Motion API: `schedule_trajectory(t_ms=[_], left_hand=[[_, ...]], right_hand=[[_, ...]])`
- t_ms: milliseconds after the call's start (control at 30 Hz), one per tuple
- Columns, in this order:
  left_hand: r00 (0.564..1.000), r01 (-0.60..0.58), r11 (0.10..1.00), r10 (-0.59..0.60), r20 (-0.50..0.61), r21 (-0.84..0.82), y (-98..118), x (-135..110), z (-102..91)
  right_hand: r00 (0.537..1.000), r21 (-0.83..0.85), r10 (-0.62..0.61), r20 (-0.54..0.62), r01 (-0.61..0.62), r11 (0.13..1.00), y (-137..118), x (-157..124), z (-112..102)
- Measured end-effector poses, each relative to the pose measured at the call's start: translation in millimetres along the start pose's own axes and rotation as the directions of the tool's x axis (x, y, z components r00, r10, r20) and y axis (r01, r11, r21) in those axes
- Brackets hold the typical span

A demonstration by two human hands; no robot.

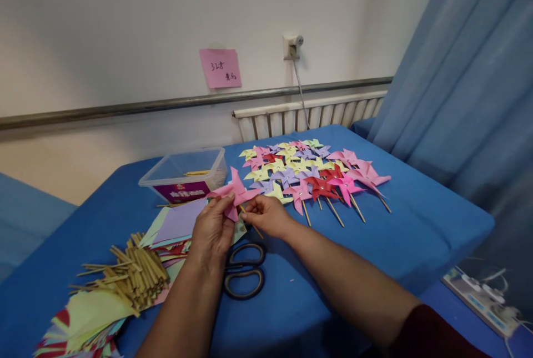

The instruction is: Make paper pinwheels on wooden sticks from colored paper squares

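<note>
1. Farthest left of the scissors (pixel 245 272), and nearer the person, a fanned pile of coloured paper (pixel 97 308) lies with a pale yellow-green sheet on top.
2. Left of the scissors, a heap of short sticks (pixel 144 272) overlaps the papers around it.
3. Between that heap and the scissors, set a little farther back, is a stack of paper squares (pixel 179 223), lilac uppermost.
4. Beyond the scissors to the left stands a clear plastic tub (pixel 214 181) with a purple label and some sticks inside.
5. Just beyond the scissors, the left hand (pixel 213 227) is clamped on a pink pinwheel (pixel 235 188), thumb pressing the paper against the fingers.
6. Beyond and slightly right of the scissors, the right hand (pixel 268 215) has thumb and fingertips pinched on the wooden stick (pixel 257 230) that slants below the pink pinwheel.
7. Farther beyond and right of the scissors, rows of pinwheels (pixel 300 166) in yellow, lilac, pink, red and green lie close together, some overlapping; sticks project from the near ones.
</note>
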State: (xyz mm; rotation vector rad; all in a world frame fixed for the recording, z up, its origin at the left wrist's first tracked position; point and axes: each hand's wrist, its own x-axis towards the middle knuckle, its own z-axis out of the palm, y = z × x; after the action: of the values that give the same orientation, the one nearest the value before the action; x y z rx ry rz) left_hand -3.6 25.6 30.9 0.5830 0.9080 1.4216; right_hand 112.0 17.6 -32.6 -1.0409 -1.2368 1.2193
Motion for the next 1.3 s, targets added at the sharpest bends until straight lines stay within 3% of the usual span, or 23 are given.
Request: schedule_trajectory(t_ms=[267, 500, 667, 833, 933, 1000, 1067, 1133, 1200, 1300], left_hand=[[0.998, 0.057, 0.997, -0.058, 0.018, 0.06, -7.3, -3.3, 1.5], [0.987, 0.052, 0.988, -0.073, 0.145, 0.146, -22.8, -16.3, 1.8], [0.985, 0.058, 0.986, -0.081, 0.15, 0.154, -28.2, -20.0, 4.1], [0.955, 0.136, 0.975, -0.177, 0.24, 0.177, -29.6, -30.1, 11.5], [0.906, 0.205, 0.952, -0.273, 0.325, 0.229, -29.1, -36.8, 13.2], [0.899, 0.214, 0.933, -0.304, 0.316, 0.291, -28.4, -39.2, 13.2], [0.908, 0.199, 0.915, -0.306, 0.285, 0.35, -28.0, -39.7, 13.0], [0.917, 0.184, 0.902, -0.3, 0.263, 0.39, -28.5, -38.5, 12.7], [0.921, 0.177, 0.895, -0.298, 0.253, 0.409, -30.0, -36.2, 12.4], [0.923, 0.173, 0.895, -0.293, 0.248, 0.412, -33.5, -32.0, 11.0]], right_hand=[[0.992, -0.124, -0.028, -0.123, 0.012, 0.992, -2.5, -19.4, -0.3], [0.984, 0.01, 0.048, -0.169, -0.047, 0.999, -1.4, -49.1, -7.4], [0.982, 0.047, 0.051, -0.182, -0.044, 0.998, 0.6, -60.3, -10.5], [0.965, 0.012, 0.025, -0.26, -0.022, 1.0, -4.1, -70.3, -20.3], [0.944, -0.108, 0.002, -0.331, -0.04, 0.993, -7.3, -85.1, -50.2], [0.901, -0.265, -0.088, -0.426, -0.032, 0.964, -8.0, -98.9, -83.2], [0.851, -0.406, -0.132, -0.508, -0.102, 0.908, -8.7, -114.0, -122.4], [0.807, -0.535, -0.155, -0.569, -0.221, 0.815, -10.7, -127.7, -161.4], [0.774, -0.651, -0.175, -0.609, -0.362, 0.667, -13.9, -137.5, -194.5], [0.725, -0.711, -0.199, -0.659, -0.514, 0.481, -17.6, -143.4, -227.5]])
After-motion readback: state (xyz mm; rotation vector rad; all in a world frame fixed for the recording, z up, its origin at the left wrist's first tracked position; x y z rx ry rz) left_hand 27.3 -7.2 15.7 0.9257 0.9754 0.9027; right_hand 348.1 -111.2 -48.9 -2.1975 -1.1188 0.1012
